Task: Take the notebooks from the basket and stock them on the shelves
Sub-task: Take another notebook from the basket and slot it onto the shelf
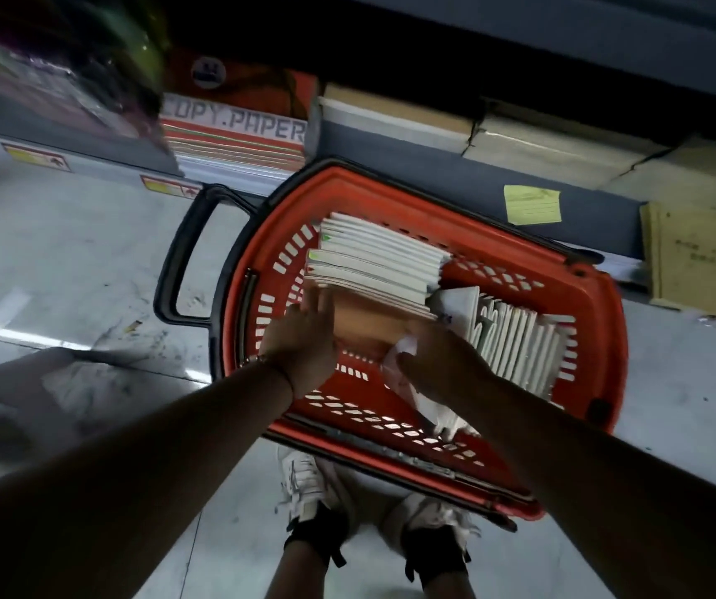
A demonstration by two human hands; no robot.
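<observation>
Head view, red basket point(598, 348) mid-frame holding notebooks point(373, 265) stacked at its upper left, more upright at right, left grip point(304, 339) flat against stack, right grip point(438, 361) state unclear, "COPY.PAPER" box point(235, 127) upper centre.

A pale grey concrete floor point(66, 261) carries a red slotted plastic basket point(533, 270) with a black handle, set against the dark low shelf's point(455, 183) front edge.
</observation>
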